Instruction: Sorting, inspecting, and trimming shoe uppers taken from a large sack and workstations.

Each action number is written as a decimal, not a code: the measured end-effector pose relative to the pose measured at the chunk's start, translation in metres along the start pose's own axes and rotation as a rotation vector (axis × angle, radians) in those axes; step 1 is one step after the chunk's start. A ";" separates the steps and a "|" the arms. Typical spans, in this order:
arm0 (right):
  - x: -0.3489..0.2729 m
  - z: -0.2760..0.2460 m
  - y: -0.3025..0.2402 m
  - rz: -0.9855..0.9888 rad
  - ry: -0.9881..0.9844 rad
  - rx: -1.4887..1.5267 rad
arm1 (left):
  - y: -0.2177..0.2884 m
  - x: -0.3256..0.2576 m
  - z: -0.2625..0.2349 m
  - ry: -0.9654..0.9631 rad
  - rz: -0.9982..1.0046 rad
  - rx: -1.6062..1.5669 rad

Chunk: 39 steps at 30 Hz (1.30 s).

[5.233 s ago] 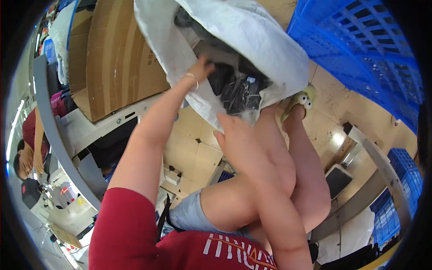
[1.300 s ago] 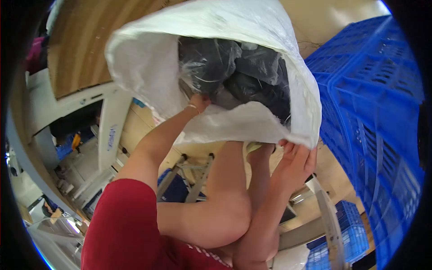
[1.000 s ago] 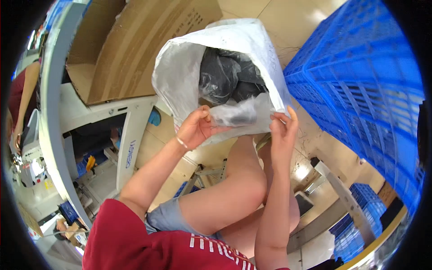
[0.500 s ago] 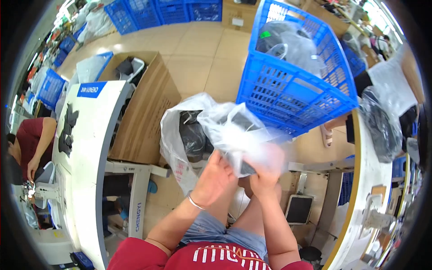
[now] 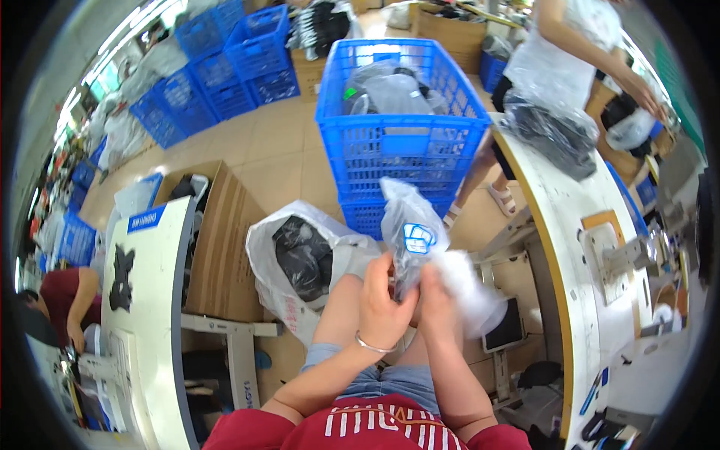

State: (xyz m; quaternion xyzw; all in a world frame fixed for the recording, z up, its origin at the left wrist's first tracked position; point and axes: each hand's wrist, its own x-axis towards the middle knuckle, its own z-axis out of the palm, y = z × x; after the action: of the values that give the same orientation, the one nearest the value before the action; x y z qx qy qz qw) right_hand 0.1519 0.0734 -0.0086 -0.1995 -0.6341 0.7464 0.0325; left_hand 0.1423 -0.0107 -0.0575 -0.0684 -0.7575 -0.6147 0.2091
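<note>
Above my lap I hold a clear plastic bag [image 5: 401, 214] with something grey and dark inside and blue-and-white marking on its face. My left hand [image 5: 384, 300] is closed on the bag's lower left edge. My right hand [image 5: 437, 304] is closed on its lower right side, close to the left. A white, motion-smeared piece of plastic [image 5: 471, 296] hangs beside the right hand; whether it belongs to the same bag I cannot tell. Left of my knees, a large white sack [image 5: 262, 247] gapes on the floor, with dark plastic-wrapped items [image 5: 304, 259] inside.
Ahead stands a blue crate [image 5: 401, 154] of bagged items, stacked on another. White worktables flank me, left [image 5: 154, 300] and right [image 5: 551, 214], the right bearing a dark bagged bundle [image 5: 551, 131]. A cardboard box [image 5: 225, 247] adjoins the left table. A co-worker [image 5: 562, 60] stands at far right.
My view has tilted up. The bag has turned upright, showing its blue marking, and my hands have come together at its lower end. A co-worker's arm and torso now show at the right.
</note>
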 end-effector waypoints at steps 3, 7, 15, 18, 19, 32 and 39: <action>0.019 -0.016 0.025 -0.244 -0.032 0.553 | 0.014 -0.011 0.007 -0.105 -0.069 -0.139; 0.010 -0.027 0.019 -0.231 -0.038 0.619 | 0.021 -0.019 0.008 -0.190 -0.126 -0.183; 0.000 -0.033 0.011 -0.287 -0.071 0.646 | 0.035 -0.024 0.009 -0.193 -0.151 -0.198; -0.001 -0.031 0.009 -0.288 -0.093 0.641 | 0.037 -0.024 0.007 -0.183 -0.146 -0.203; -0.001 -0.030 0.008 -0.287 -0.094 0.640 | 0.037 -0.024 0.006 -0.179 -0.137 -0.206; 0.002 -0.019 0.014 -0.268 -0.100 0.623 | 0.025 -0.026 -0.001 -0.137 -0.122 -0.154; 0.028 -0.003 0.041 -0.035 -0.220 0.524 | -0.007 -0.023 -0.011 -0.083 -0.202 -0.076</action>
State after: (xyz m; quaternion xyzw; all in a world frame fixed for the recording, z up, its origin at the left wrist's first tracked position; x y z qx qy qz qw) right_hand 0.1357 0.0772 -0.0554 -0.0913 -0.4226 0.9013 0.0268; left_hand 0.1630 -0.0198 -0.0716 -0.0249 -0.7445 -0.6577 0.1116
